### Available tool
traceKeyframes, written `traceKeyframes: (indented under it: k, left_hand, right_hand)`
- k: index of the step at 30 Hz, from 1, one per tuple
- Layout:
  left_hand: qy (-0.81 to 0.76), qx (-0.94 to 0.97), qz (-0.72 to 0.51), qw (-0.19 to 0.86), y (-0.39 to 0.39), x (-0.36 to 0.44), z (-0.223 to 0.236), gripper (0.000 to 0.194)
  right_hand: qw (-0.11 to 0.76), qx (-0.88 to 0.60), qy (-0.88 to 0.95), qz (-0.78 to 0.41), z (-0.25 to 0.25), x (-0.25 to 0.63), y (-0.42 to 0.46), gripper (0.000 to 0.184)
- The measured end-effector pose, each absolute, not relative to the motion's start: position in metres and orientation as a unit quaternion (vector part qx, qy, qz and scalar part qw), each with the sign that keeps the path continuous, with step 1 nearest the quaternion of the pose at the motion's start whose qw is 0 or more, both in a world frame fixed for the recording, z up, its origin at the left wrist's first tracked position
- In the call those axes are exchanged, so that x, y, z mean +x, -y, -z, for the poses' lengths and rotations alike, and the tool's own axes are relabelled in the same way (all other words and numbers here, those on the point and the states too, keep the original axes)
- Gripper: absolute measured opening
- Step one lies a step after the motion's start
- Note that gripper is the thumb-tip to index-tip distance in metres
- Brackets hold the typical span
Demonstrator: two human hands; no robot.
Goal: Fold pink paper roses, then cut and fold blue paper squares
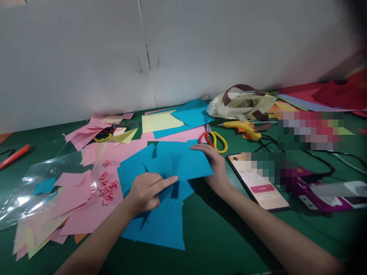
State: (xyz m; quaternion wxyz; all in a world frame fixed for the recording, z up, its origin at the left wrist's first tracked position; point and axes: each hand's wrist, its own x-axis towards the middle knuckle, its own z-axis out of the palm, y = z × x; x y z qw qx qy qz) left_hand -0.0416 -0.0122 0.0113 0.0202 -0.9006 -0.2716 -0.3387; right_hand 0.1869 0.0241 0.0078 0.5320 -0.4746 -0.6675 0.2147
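Several blue paper sheets (160,225) lie overlapped on the green table (226,244) in front of me. My left hand (147,191) rests on them with the index finger stretched out, pressing along a fold. My right hand (213,164) holds the right edge of the top blue sheet (183,160), fingers flat on it. A few small pink folded paper roses (107,187) sit just left of the blue sheets, on pink paper (86,214).
Red-and-yellow scissors (213,139), a yellow glue gun (246,128) and a cloth bag (241,105) lie behind my right hand. A phone (263,191) lies to the right. A clear plastic bag (34,183) and loose paper are at left; a white wall (183,49) stands behind.
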Motion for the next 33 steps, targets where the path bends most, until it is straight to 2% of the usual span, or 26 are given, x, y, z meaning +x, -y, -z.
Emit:
traceKeyframes:
  k: [5,7,9,12,14,17,19,22,24,26,31,33]
  left_hand:
    - [0.275,-0.901,0.334,0.034,0.016,-0.040,-0.019,0.038]
    - [0.288,-0.901,0.325,-0.004,0.016,-0.040,-0.023,0.030]
    - [0.312,-0.893,0.311,-0.093,0.016,-0.040,-0.024,0.030]
    - [0.362,-0.836,0.299,-0.284,0.013,-0.039,-0.023,0.062]
    - [0.399,-0.747,0.336,-0.411,0.010,-0.037,-0.021,0.082]
    - [0.402,-0.571,0.452,-0.555,0.005,-0.035,-0.023,0.100]
    - [0.390,-0.465,0.521,-0.600,0.003,-0.035,-0.028,0.103]
    - [0.426,-0.346,0.562,-0.619,0.000,-0.036,-0.038,0.090]
    - [0.448,-0.305,0.552,-0.634,-0.002,-0.038,-0.041,0.075]
    - [0.454,-0.304,0.542,-0.638,-0.005,-0.039,-0.041,0.065]
    - [0.525,-0.388,0.506,-0.563,-0.008,-0.039,-0.033,0.081]
    - [0.536,-0.409,0.507,-0.537,-0.007,-0.038,-0.029,0.079]
  right_hand:
    - [0.580,-0.545,0.547,-0.260,0.004,0.193,-0.031,0.017]
    - [0.589,-0.577,0.504,-0.256,0.008,0.194,-0.034,0.012]
    - [0.607,-0.575,0.472,-0.279,0.008,0.191,-0.035,0.013]
    - [0.638,-0.511,0.463,-0.342,0.003,0.184,-0.033,0.018]
    - [0.638,-0.475,0.509,-0.331,0.000,0.181,-0.030,0.018]
    - [0.579,-0.444,0.643,-0.233,0.001,0.180,-0.025,0.012]
    - [0.512,-0.391,0.740,-0.194,0.004,0.181,-0.024,0.010]
    - [0.427,-0.318,0.821,-0.206,0.006,0.181,-0.023,0.032]
    - [0.409,-0.323,0.823,-0.227,0.005,0.181,-0.022,0.037]
    - [0.421,-0.345,0.803,-0.243,0.002,0.181,-0.020,0.037]
    - [0.511,-0.357,0.729,-0.281,-0.004,0.180,-0.017,0.036]
    - [0.554,-0.366,0.670,-0.331,-0.002,0.177,-0.019,0.046]
